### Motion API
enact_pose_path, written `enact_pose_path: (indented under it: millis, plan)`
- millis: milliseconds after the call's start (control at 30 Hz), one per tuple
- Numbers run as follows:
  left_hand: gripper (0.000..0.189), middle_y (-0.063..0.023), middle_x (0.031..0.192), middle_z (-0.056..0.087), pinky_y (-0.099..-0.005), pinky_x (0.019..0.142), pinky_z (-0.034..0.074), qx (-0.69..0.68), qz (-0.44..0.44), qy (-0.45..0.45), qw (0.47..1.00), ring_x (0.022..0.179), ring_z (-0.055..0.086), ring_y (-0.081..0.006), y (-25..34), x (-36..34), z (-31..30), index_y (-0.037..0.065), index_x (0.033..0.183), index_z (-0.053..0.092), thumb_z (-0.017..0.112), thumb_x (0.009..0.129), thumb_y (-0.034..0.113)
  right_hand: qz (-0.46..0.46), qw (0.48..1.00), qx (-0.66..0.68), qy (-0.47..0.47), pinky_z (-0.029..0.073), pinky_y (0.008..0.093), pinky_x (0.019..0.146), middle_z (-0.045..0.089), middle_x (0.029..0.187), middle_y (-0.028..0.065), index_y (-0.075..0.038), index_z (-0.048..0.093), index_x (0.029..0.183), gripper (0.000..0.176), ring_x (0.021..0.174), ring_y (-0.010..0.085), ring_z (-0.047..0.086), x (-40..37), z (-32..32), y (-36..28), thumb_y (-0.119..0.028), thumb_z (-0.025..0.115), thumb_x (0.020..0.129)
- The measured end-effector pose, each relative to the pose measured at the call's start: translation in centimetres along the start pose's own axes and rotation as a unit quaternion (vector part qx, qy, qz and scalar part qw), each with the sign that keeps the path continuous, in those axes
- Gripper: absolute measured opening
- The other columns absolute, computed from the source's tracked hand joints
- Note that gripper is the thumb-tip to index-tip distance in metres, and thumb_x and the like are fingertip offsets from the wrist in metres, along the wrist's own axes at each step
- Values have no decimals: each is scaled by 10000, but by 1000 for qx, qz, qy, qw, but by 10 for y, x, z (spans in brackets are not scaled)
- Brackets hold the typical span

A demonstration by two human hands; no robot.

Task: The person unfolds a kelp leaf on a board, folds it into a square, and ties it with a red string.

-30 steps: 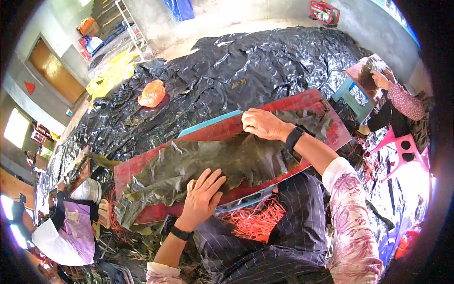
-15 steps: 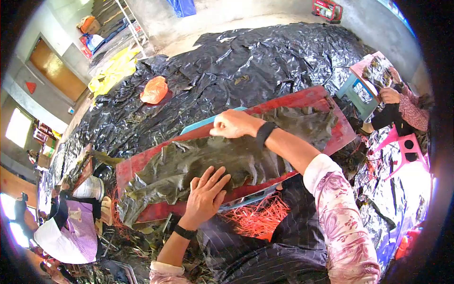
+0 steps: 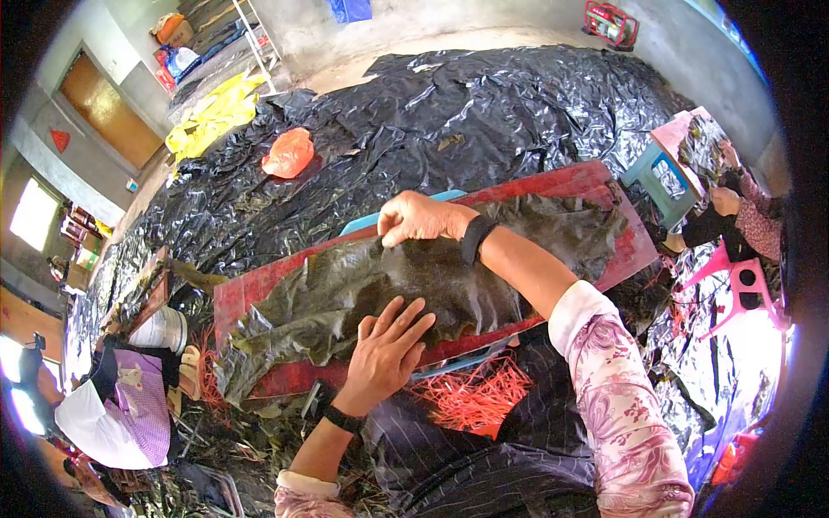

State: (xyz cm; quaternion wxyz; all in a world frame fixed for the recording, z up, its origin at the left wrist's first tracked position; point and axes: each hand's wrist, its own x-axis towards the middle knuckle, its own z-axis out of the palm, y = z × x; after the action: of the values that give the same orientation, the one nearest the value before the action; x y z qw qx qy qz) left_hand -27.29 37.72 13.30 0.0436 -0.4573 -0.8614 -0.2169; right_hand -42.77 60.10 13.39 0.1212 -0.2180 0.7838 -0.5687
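A long, wrinkled sheet of dark olive kelp (image 3: 302, 302) lies spread along a red board (image 3: 635, 246) across my lap. My left hand (image 3: 384, 354) rests on the kelp near the board's close edge, fingers stretched out flat. Over the kelp's far edge, my right hand (image 3: 420, 217) is closed, thumb and fingers pinched together at the edge; the fingertips partly hide what they grip. A blue rim (image 3: 367, 223) shows beyond the board. Below it, between my legs, lies a heap of orange-red plastic strips (image 3: 471, 393).
Black plastic sheeting (image 3: 414, 112) covers the floor, with an orange plastic bag (image 3: 287, 154) on it. At right, another person's hand (image 3: 725, 201) is beside a small table (image 3: 663, 186) near a pink stool (image 3: 743, 281). Another person (image 3: 117, 414) sits at left.
My right hand has shifted slightly left along the kelp's far edge, its pinched fingers now turned downward. My left hand has stayed flat on the kelp. The view has tilted a little.
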Motion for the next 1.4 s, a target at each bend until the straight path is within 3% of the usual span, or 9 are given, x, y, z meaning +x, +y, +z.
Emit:
enact_pose_path:
  millis: [100,200,333,500,667,733,800,1167,1400]
  plan:
    - [426,-39,1435,484,-446,962,365,2,1,2,1000,1308,445,-294,2,0,0,164,1315,561,606,892,173,34,985,69,154,495,296,582,692,726,59,7,694,838,161,658,128,639,2,-10,1,-89,735,716]
    - [425,-42,1428,490,-443,967,361,5,3,6,1000,1309,443,-291,1,1,-1,158,1306,569,612,883,170,-48,932,-187,307,514,387,622,681,741,113,3,670,812,165,683,284,668,-10,-17,6,-158,689,780]
    - [428,-63,1417,498,-464,994,342,10,-9,-4,1000,1318,431,-304,5,1,-2,141,1293,578,612,867,152,-224,891,-355,174,450,458,964,569,1262,172,-60,575,1213,372,1152,362,550,-71,6,-19,-285,575,917]
    - [394,-51,1418,498,-458,994,335,13,-2,-1,1000,1323,428,-286,4,0,-1,156,1293,583,579,900,189,-86,859,-494,104,208,596,1112,367,1498,134,-116,426,1413,566,1396,327,315,-140,-2,32,-480,421,980]
    - [393,-41,1419,500,-465,1001,329,27,3,0,1000,1328,427,-283,3,-2,1,174,1298,583,574,906,185,46,764,-608,212,195,569,1124,362,1509,103,-127,426,1420,593,1400,330,305,-172,-37,26,-504,437,962]
    - [392,-40,1420,501,-468,1003,328,27,3,-3,1000,1328,427,-284,4,-1,3,179,1299,583,571,907,183,-72,798,-582,141,179,568,1136,357,1516,87,-137,415,1432,609,1415,313,287,-180,-25,7,-534,401,971]
    - [393,-40,1424,497,-471,1003,327,31,-6,-8,999,1327,429,-284,6,0,1,179,1302,583,565,909,185,-51,862,-502,41,138,551,1164,343,1528,70,-150,383,1460,648,1435,297,259,-188,-11,8,-583,289,987]
    - [392,-43,1413,510,-450,1005,330,20,4,-31,999,1314,443,-286,6,2,-1,183,1296,592,570,905,160,129,821,-524,185,119,542,1171,328,1536,74,-151,371,1463,581,1436,302,255,-258,-103,36,-495,349,995]
    - [410,-40,1416,506,-464,1015,329,52,13,-34,998,1316,441,-283,4,1,3,181,1305,582,578,897,144,17,836,-531,134,173,551,1157,381,1499,102,-141,426,1423,601,1420,318,286,-272,-41,18,-522,434,959]
